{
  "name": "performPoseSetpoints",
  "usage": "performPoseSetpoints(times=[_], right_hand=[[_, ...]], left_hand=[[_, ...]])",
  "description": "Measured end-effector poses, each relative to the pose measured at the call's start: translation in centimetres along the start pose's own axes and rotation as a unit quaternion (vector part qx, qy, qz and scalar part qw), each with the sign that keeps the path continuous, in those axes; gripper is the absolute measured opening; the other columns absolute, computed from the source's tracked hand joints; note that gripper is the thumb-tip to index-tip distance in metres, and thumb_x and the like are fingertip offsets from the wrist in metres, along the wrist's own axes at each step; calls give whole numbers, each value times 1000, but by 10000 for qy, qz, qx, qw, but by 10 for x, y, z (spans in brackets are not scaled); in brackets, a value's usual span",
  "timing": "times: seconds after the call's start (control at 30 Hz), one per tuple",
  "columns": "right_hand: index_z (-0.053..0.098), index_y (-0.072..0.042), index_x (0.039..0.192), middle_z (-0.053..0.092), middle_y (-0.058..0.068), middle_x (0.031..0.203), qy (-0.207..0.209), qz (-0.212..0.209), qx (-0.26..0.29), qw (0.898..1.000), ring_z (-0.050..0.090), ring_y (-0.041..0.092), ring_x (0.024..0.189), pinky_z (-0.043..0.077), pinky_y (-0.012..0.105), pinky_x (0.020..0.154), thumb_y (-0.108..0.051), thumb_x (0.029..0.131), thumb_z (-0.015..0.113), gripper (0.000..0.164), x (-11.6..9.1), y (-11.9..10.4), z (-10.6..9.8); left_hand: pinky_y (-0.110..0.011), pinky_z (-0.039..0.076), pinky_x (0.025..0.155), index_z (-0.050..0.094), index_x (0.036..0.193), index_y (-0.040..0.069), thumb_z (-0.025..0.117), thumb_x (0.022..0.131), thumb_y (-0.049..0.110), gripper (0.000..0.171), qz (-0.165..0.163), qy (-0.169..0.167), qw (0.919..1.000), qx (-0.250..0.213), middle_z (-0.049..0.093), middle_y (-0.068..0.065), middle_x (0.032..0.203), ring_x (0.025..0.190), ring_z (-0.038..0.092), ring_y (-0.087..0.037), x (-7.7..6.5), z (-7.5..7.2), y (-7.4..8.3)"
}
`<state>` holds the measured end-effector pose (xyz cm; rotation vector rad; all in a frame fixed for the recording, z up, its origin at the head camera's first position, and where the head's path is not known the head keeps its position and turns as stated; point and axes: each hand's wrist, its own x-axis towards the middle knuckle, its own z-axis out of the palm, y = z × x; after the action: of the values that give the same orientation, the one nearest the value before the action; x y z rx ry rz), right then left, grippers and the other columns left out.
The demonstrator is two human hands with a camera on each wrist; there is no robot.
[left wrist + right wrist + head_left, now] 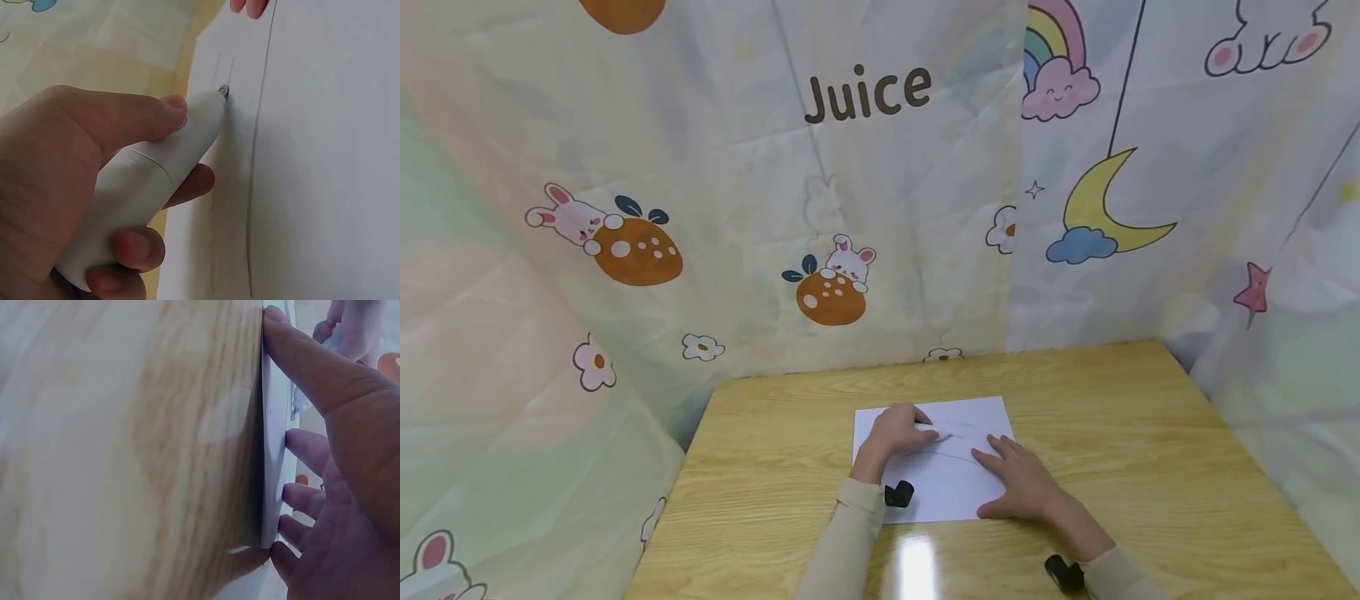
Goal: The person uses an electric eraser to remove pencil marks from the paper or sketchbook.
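Observation:
A sheet of white paper [936,500] lies on the table, marked with a long thin curved grey line [255,137] and fainter strokes. My left hand [895,432] grips a thick, rounded white pen-shaped tool [140,181], thumb on top and fingers curled round its body. Its small metallic tip [224,92] is at the paper, beside a short faint stroke. What kind of tool this is, I cannot tell. On the paper's right part, my right hand [1028,482] rests with fingers spread; in the right wrist view its thumb [306,356] touches the paper's near edge.
The wooden table [760,492] extends around the paper on all sides. Behind it hangs a printed cloth [917,275] with cartoon rabbits and a moon. A small black device [899,493] sits at the left wrist, another black device [1064,573] at the right.

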<state>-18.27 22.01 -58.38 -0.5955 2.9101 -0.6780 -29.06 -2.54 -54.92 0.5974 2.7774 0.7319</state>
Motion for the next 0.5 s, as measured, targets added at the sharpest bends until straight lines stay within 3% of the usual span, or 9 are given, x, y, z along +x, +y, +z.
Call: performPoseSetpoints(times=[0.2,0.5], right_hand=[[51,-15,142,33,23,150,-67,25,1,10000,26,48,137,25,63,104,-65,67,77,94,-2,-2,-2],[51,-15,142,33,23,150,-49,6,28,10000,26,47,137,25,64,103,-65,68,77,94,-2,-3,-4]], left_hand=[[-27,47,62,79,96,18,75,83,41,26,-223,3,9997,52,70,11,89,69,56,-3,-2,0,0],[-27,47,62,79,97,19,74,83,43,28,-105,2,9999,86,70,10,88,68,55,-3,0,1,3]])
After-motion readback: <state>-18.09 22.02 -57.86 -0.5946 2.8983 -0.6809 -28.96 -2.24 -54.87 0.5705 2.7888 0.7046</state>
